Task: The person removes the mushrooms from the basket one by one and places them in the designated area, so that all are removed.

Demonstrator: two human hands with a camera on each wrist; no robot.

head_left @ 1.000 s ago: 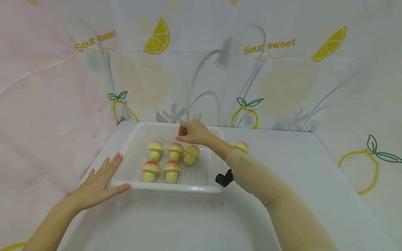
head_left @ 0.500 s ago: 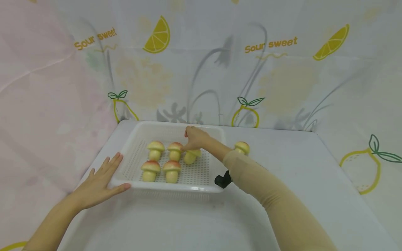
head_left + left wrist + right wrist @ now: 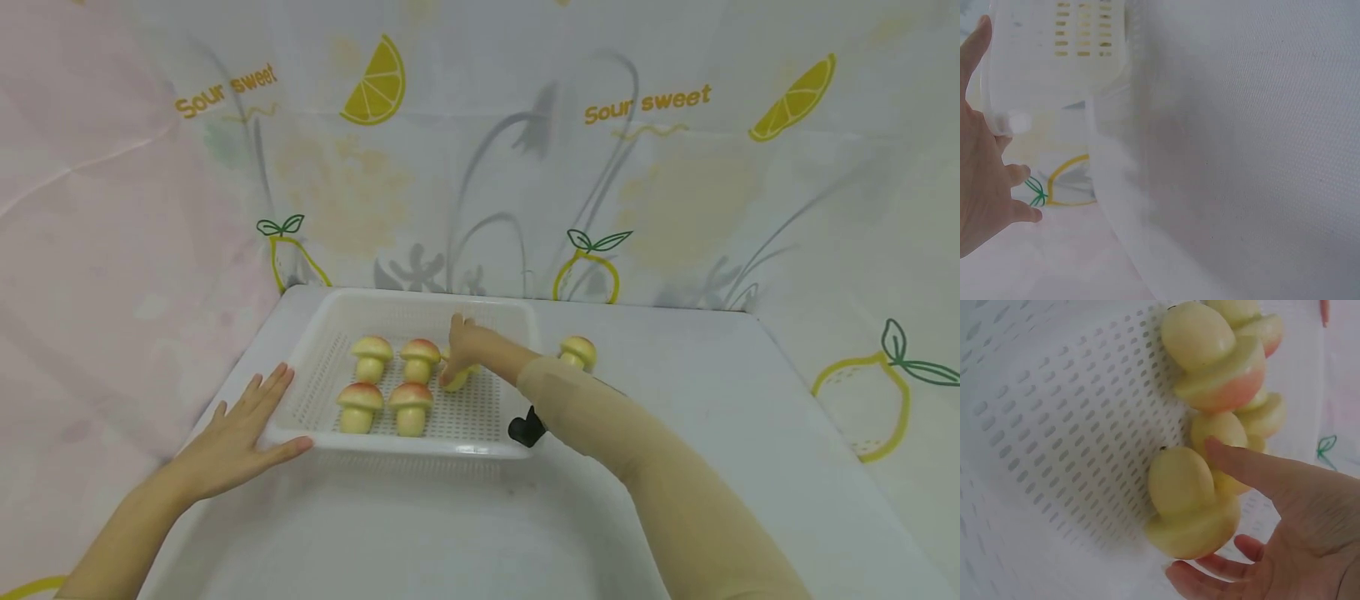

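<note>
My right hand reaches into a white perforated plastic basket, over the toy mushroom at the right end of the back row. In the right wrist view, thumb and relaxed fingers stand spread about that mushroom; the fingers lie by its cap, and firm contact cannot be told. Beside it are two more back-row mushrooms, with two others in front, all pale yellow with reddish caps. My left hand lies with straight, spread fingers against the basket's left side, thumb at the front corner.
Another toy mushroom stands on the white table right of the basket. A black object shows by the right sleeve at the basket's right front corner. A lemon-printed cloth hangs behind the table.
My right hand has come down from above the back of the basket to the right-end mushroom, its fingers spreading from a curled pose. The left hand stays in place.
</note>
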